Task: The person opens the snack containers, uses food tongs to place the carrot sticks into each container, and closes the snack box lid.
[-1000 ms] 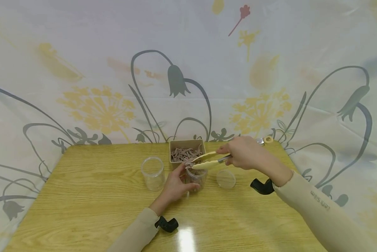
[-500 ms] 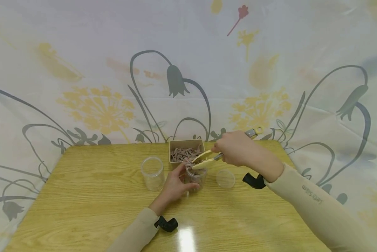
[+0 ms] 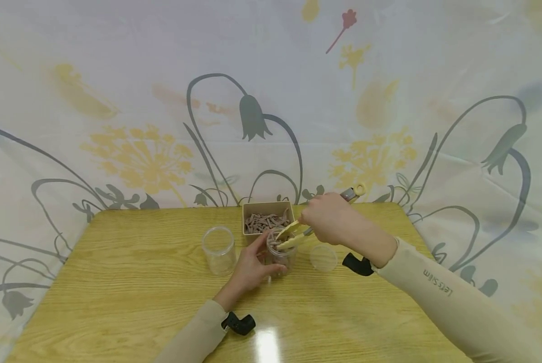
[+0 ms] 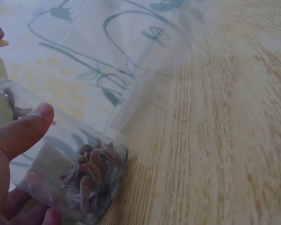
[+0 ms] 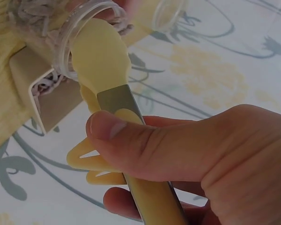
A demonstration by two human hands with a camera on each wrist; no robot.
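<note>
My left hand (image 3: 252, 266) grips a clear plastic jar (image 3: 285, 261) around its side, thumb in front. Brown, curled strips (image 4: 96, 171) lie at the jar's bottom in the left wrist view. In my right hand (image 3: 327, 217) is a pair of tongs (image 5: 105, 61) with pale yellow heads and metal arms, the thumb pressed along one arm. The tong heads dip into the jar's mouth, where more strips (image 3: 274, 241) show at the rim. Behind the jar stands a beige rectangular box (image 3: 268, 206) with a heap of the same strips.
A second clear jar (image 3: 219, 252) stands uncapped to the left of my left hand. A round clear lid (image 3: 324, 257) lies on the wooden table (image 3: 130, 292) to the right of the held jar. A printed curtain (image 3: 162, 75) hangs right behind the table.
My right hand has moved left, and the tong heads with their strips have come from above the rim down into the jar mouth. My left hand keeps its hold on the jar.
</note>
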